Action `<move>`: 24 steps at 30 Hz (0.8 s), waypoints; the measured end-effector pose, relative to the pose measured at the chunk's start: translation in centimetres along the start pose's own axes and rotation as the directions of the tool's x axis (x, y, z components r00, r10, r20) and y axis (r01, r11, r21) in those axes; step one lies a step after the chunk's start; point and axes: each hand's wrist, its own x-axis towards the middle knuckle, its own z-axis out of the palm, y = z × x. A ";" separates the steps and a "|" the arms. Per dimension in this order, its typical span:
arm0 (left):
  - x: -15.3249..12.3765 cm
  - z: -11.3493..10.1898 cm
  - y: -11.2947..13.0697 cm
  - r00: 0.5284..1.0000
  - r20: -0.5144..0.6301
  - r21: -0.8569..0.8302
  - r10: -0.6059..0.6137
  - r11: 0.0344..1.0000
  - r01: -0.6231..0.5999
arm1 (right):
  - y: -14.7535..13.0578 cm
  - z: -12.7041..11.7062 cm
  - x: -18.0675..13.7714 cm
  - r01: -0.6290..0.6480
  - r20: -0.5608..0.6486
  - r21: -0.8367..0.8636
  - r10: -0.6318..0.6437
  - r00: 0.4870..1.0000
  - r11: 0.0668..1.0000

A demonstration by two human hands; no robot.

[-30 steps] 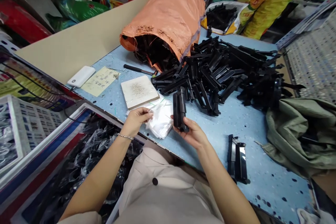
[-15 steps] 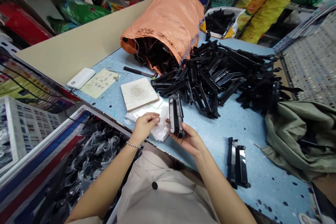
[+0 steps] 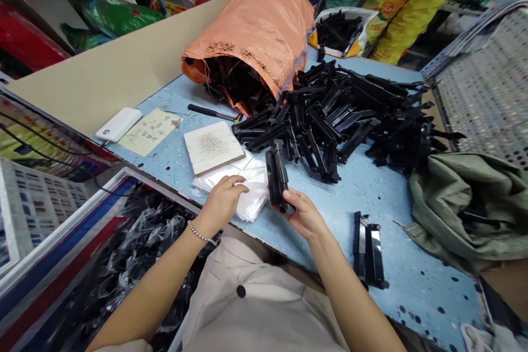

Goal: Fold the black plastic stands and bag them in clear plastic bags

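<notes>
My right hand [image 3: 304, 213] grips the lower end of a long black plastic part [image 3: 276, 173], which stands tilted just right of a stack of clear plastic bags [image 3: 252, 203]. The part looks like two lengths lying side by side. Over the bags is my left hand [image 3: 225, 201], its thumb and fingers pinched together at the top bag; the fingertips partly hide what they hold. A white square board [image 3: 212, 147] rests on the back of the stack. Two similar black parts [image 3: 368, 253] lie side by side on the blue table [image 3: 325, 220], right of my right arm.
Behind my hands spreads a heap of black parts [image 3: 317, 126], beside an open orange sack [image 3: 256, 27]. A black-handled tool [image 3: 210, 112], a paper note [image 3: 150, 132] and a white device [image 3: 119, 125] lie left. Bagged parts fill a bin [image 3: 144, 247]; a green cloth sack [image 3: 466, 203] sits right.
My left hand has moved slightly down and left over the bags. The bag edge that was raised beside the black part now lies lower. My right hand keeps its hold.
</notes>
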 end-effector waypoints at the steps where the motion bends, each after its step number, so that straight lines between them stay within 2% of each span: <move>1: 0.1 0.0 0.1 1.000 0.005 0.021 -0.005 1.000 0.005 | -0.1 -0.1 -0.4 0.022 -0.037 0.017 -0.021 0.999 1.000; 3: 0.4 0.1 0.2 0.999 0.007 -0.008 -0.038 0.999 0.039 | -0.3 -0.3 -1.7 0.037 -0.065 0.084 -0.032 0.997 0.996; 5: 0.8 0.2 0.3 0.996 0.027 -0.089 -0.083 0.992 0.085 | -0.2 -0.4 -3.5 -0.073 0.054 0.179 0.064 0.996 0.981; 6: 0.9 0.3 0.3 0.994 0.043 -0.137 -0.100 0.985 0.105 | 0.1 -0.5 -4.4 -0.182 0.162 0.214 0.149 0.975 0.960; 8: 1.2 0.4 0.4 0.991 0.053 -0.210 -0.120 0.969 0.129 | 1.1 -0.5 -5.7 -0.420 0.356 0.245 0.322 0.877 0.874; 9: 1.2 0.4 0.6 0.992 0.046 -0.225 -0.121 0.966 0.128 | 1.7 -0.5 -5.9 -0.505 0.406 0.260 0.381 0.831 0.823; 10: 1.1 0.5 0.9 0.993 0.033 -0.226 -0.112 0.967 0.116 | 2.3 -0.5 -5.8 -0.556 0.423 0.290 0.416 0.805 0.779; 12: 0.4 0.6 1.8 0.999 0.029 -0.210 -0.045 0.976 0.050 | 3.3 -0.5 -4.9 -0.571 0.396 0.363 0.433 0.810 0.736; 14: -0.7 0.7 3.2 0.991 0.099 -0.241 0.087 0.969 -0.061 | 3.8 -0.3 -3.5 -0.469 0.279 0.404 0.382 0.881 0.785; 16: -1.9 0.9 4.6 0.961 0.178 -0.309 0.211 0.939 -0.149 | 3.9 0.1 -2.4 -0.280 0.076 0.352 0.271 0.960 0.893; 18: -2.9 1.2 5.4 0.946 0.226 -0.332 0.231 0.932 -0.148 | 4.1 0.9 -2.1 -0.084 -0.103 0.134 0.098 0.990 0.987; 19: -3.1 1.3 5.6 0.949 0.240 -0.312 0.206 0.942 -0.126 | 4.2 1.4 -2.2 -0.001 -0.137 -0.030 -0.003 0.991 1.000; 20: -3.2 1.5 5.7 0.951 0.252 -0.280 0.181 0.954 -0.108 | 4.3 2.0 -2.6 0.077 -0.127 -0.206 -0.104 0.986 0.975; 22: -3.2 1.4 5.8 0.953 0.247 -0.211 0.174 0.970 -0.122 | 4.5 3.1 -3.6 0.211 -0.007 -0.485 -0.245 0.969 0.849; 24: -3.3 0.4 5.6 0.961 0.193 -0.170 0.197 0.972 -0.164 | 3.9 3.6 -4.9 0.272 0.175 -0.571 -0.209 0.962 0.775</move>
